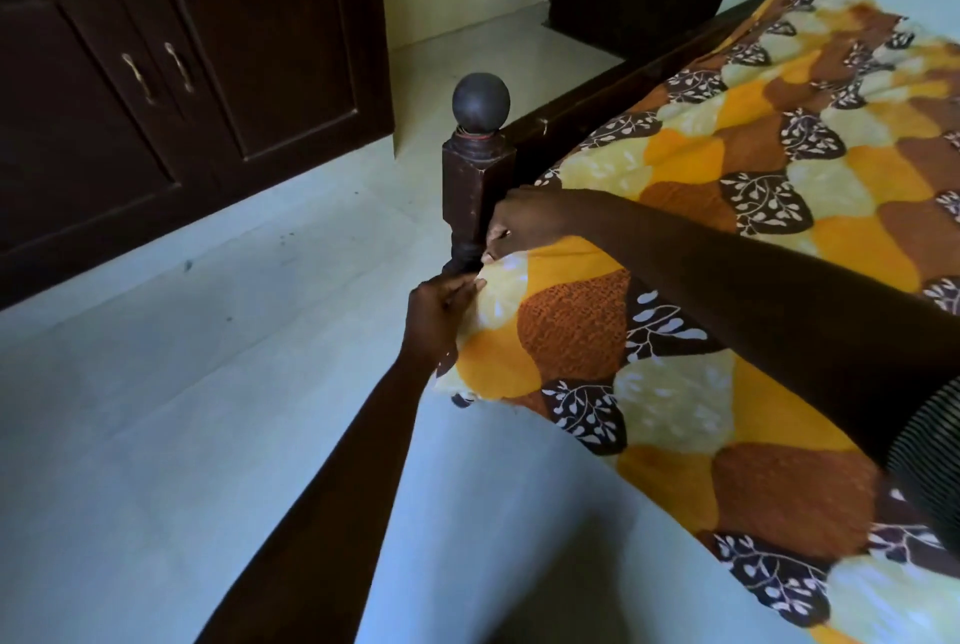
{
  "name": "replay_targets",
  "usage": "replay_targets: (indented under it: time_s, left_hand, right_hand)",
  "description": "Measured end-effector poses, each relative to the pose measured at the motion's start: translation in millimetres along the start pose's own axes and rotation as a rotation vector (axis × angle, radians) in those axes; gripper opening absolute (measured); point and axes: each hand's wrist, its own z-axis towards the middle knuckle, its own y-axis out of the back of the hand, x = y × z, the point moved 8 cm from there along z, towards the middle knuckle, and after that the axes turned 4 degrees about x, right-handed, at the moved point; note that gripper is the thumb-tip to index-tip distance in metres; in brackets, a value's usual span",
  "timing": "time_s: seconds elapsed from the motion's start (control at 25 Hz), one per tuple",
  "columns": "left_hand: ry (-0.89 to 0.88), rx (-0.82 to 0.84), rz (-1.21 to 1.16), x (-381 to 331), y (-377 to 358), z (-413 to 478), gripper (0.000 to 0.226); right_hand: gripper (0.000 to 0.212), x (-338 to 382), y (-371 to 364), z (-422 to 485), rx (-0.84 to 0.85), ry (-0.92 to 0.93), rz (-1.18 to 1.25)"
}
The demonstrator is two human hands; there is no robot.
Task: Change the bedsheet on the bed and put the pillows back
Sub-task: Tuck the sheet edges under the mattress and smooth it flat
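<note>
Evidently the work is at the foot corner of the bed, where the patterned bedsheet (571, 326) lies spread over the mattress and hangs loose down the near side. The left hand (439, 318) grips the sheet's edge just beside the dark bedpost (470, 191), likely to hold it taut. The right hand (524, 222) reaches across and pinches the cloth against the post, probably to seat the corner squarely before tucking. No pillows are in view, so that step seems not yet done.
</note>
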Motion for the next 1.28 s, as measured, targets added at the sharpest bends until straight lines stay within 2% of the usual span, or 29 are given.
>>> replay_targets:
  time_s: [0.08,0.2,0.28,0.36,0.48,0.56,0.64,0.72,0.84,0.92,1.04,1.16,1.28]
  left_hand:
    - [0.033,0.074,0.029,4.3,-0.6,1.3,0.023]
    - [0.097,0.169,-0.033,-3.0,-6.6,0.2,0.038]
    - [0.014,0.115,0.004,-19.6,-4.2,-2.6,0.048]
    - [-0.042,0.021,0.036,-41.8,3.4,-4.5,0.040]
    - [-0.184,-0.059,0.118,-87.4,6.3,5.8,0.028]
    - [-0.287,-0.056,0.208,-120.2,-6.3,25.2,0.026]
    - [-0.234,0.040,0.318,-137.1,-30.4,54.2,0.030]
    - [-0.119,0.114,0.542,-139.1,-51.1,78.8,0.034]
    - [-0.032,0.109,0.813,-140.8,-63.2,102.0,0.031]
    - [-0.035,0.081,0.864,-145.8,-62.5,113.2,0.027]
    - [-0.072,0.051,0.764,-155.3,-54.9,128.6,0.024]
    - [-0.043,-0.020,0.541,-157.9,-48.7,151.7,0.017]
    - [0.120,-0.064,0.215,-146.8,-52.1,179.6,0.011]
  right_hand:
    - [0.018,4.5,10.7,-6.7,-0.088,0.024,0.102]
    - [0.019,2.2,36.2,-45.0,-0.375,0.063,0.267]
    - [0.022,-9.6,40.5,-85.6,-0.576,0.060,0.322]
    - [0.021,-35.3,38.2,-121.1,-0.691,0.014,0.373]
    - [0.022,-94.9,44.5,-134.0,-0.702,-0.154,0.382]
    - [0.031,-133.3,47.6,-115.1,-0.582,-0.255,0.300]
    - [0.045,-155.3,40.6,-92.2,-0.408,-0.303,0.216]
    - [0.050,-165.5,33.8,-72.8,-0.326,-0.305,0.123]
    - [0.030,-177.4,40.4,-61.0,-0.442,-0.338,0.121]
    - [0.016,-178.7,45.4,-61.1,-0.513,-0.366,0.143]
    - [0.011,-183.1,63.7,-71.9,-0.639,-0.381,0.158]
    - [0.007,-205.2,86.1,-86.1,-0.804,-0.428,0.495]
    - [0.008,-226.5,92.8,-83.1,-0.879,-0.489,0.777]
